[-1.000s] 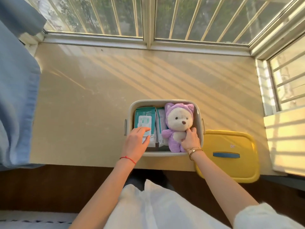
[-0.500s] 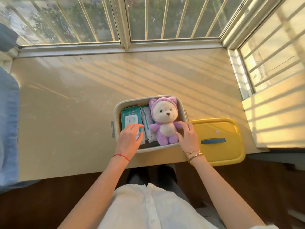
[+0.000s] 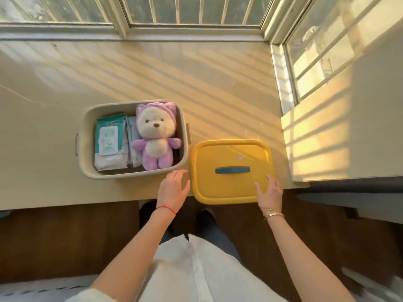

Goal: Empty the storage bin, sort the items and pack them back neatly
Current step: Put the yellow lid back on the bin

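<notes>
Nearest the camera, the left hand [image 3: 173,190] is seen above the front edge of the window ledge [image 3: 65,188], between the storage bin [image 3: 87,136] and the yellow lid [image 3: 232,171]; its fingers are relaxed and slightly spread, with nothing held. The right hand [image 3: 269,192] is laid at the near right corner of the lid, fingers spread and loosely bent over the rim; whether the edge is actually grasped cannot be told. The lid is set flat on the ledge just right of the bin, its near edge past the ledge front, a blue handle [image 3: 232,170] at its middle. In the open bin, wipe packs [image 3: 110,144] are packed on the left and a purple plush bear [image 3: 156,138] on the right. Beyond, barred windows [image 3: 174,9] are seen.
</notes>
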`<state>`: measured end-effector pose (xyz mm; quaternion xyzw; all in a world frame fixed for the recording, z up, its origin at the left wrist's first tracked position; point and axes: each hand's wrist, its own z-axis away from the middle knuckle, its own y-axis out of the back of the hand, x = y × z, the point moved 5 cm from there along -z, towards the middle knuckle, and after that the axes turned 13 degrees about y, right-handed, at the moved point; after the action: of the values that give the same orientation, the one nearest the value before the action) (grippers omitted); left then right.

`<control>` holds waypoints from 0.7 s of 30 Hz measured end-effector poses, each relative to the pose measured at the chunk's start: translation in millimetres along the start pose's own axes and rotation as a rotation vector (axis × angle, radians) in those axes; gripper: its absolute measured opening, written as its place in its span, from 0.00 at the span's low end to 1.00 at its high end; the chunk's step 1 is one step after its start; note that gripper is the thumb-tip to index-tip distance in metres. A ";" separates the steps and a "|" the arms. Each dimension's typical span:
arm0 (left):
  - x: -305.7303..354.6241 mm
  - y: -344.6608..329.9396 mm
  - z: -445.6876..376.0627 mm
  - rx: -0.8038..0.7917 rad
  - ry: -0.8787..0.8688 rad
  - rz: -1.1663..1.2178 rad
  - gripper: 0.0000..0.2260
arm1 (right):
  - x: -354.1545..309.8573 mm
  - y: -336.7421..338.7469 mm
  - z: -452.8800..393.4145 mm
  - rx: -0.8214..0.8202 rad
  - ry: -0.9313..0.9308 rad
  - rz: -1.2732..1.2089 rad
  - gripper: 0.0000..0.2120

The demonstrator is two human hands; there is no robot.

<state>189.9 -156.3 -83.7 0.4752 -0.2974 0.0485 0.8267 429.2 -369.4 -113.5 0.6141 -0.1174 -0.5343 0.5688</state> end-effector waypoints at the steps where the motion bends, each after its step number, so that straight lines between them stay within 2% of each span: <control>1: 0.1 -17.9 -1.8 -0.019 0.050 -0.001 0.17 | 16.5 -0.3 -3.2 -0.013 -0.017 0.005 0.25; 6: -9.5 -81.2 -12.0 -0.102 0.296 -0.010 0.25 | 74.8 -16.5 -13.7 -0.046 -0.085 0.002 0.26; 11: -22.7 -117.5 -22.0 -0.112 0.424 -0.015 0.30 | 101.1 -38.0 -23.6 -0.025 -0.128 -0.028 0.31; 15: -25.1 -132.5 -23.4 -0.082 0.455 0.007 0.28 | 107.9 -44.5 -24.7 0.007 -0.120 -0.055 0.33; 21: -26.6 -121.2 -1.8 -0.048 0.475 0.134 0.32 | 107.3 -25.9 -12.9 0.023 -0.125 -0.156 0.33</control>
<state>212.9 -215.3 -190.4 0.4098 -0.1266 0.2064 0.8794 470.5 -434.2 -193.8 0.5931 -0.1106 -0.6130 0.5101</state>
